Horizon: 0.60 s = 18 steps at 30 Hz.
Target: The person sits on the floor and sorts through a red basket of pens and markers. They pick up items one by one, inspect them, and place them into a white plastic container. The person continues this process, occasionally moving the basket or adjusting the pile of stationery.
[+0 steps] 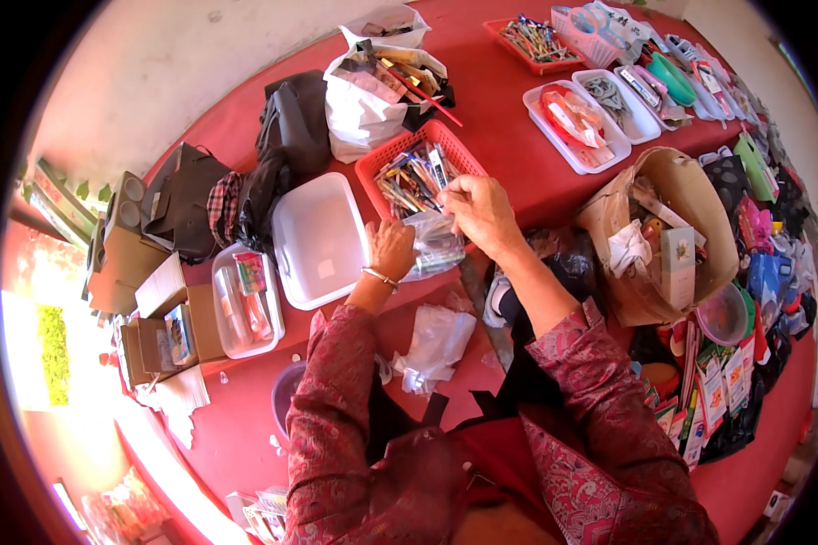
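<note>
My left hand [391, 247] is closed on the edge of a clear plastic bag [438, 243], which has several pens inside. Above the bag's upper edge, my right hand [482, 211] is closed with its fingertips pinched together. A white-and-black pen [438, 165] reaches up from beside those fingertips; I cannot tell whether they grip it. Just beyond both hands, a red plastic basket [369, 169] holds many loose pens [398, 184]. A white translucent tray [316, 245] lies left of my left hand.
More clear plastic bags [434, 343] lie nearer my lap. On the right stand a cardboard box [616, 245] of mixed items and a white tray [563, 154]. A stuffed white bag [359, 113] and a dark bag [295, 123] are behind; a smaller tray [232, 341] is left.
</note>
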Each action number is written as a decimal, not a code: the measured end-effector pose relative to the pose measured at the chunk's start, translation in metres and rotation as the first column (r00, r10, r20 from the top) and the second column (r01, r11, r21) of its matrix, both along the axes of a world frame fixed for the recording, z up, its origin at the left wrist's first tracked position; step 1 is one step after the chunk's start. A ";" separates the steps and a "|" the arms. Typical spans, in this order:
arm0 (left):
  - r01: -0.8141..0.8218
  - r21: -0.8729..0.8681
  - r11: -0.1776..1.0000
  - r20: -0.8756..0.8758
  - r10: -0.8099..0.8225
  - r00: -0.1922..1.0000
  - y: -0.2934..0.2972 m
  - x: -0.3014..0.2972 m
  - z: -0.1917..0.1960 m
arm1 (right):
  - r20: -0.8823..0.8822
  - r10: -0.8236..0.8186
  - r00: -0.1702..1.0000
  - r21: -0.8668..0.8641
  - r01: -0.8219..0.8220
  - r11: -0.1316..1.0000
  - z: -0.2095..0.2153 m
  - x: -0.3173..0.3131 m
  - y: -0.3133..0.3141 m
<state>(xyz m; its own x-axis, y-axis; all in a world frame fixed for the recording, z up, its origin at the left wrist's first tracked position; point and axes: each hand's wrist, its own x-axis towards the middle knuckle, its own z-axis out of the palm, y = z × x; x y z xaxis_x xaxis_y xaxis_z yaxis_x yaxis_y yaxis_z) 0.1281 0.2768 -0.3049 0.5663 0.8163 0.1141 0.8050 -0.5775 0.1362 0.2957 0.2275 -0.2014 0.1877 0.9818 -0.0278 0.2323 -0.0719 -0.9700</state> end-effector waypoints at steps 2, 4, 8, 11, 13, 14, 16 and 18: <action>-0.017 0.039 0.999 0.001 0.017 1.000 0.005 -0.001 -0.011 | 0.126 -0.011 0.992 0.141 -0.007 0.990 -0.016 -0.004 0.005; 0.002 0.068 0.998 0.069 -0.007 0.998 0.016 -0.020 -0.044 | 0.226 0.041 0.973 0.257 -0.100 0.961 -0.024 -0.015 0.013; 0.053 0.272 0.961 -0.168 -0.007 0.986 0.006 0.005 -0.041 | 0.061 0.045 0.997 0.072 -0.049 0.996 0.005 -0.013 -0.001; 0.108 0.266 0.958 0.114 -0.143 0.983 -0.002 0.008 -0.030 | 0.044 0.063 0.997 0.112 -0.068 0.991 -0.002 -0.012 0.001; 0.064 0.167 0.984 0.096 -0.081 0.992 -0.007 0.004 -0.026 | 0.104 0.114 0.988 0.116 -0.126 0.985 0.003 -0.019 0.001; 0.042 0.136 0.990 0.109 -0.057 0.992 -0.008 0.004 -0.025 | 0.107 0.124 0.986 0.119 -0.136 0.983 0.004 -0.021 0.000; 0.050 0.114 0.992 0.116 -0.063 0.991 -0.010 0.000 -0.028 | 0.115 0.137 0.984 0.117 -0.150 0.982 0.006 -0.024 0.000; 0.074 0.124 0.990 0.108 -0.088 0.990 -0.011 0.000 -0.030 | 0.132 0.136 0.982 0.105 -0.150 0.983 0.008 -0.023 -0.001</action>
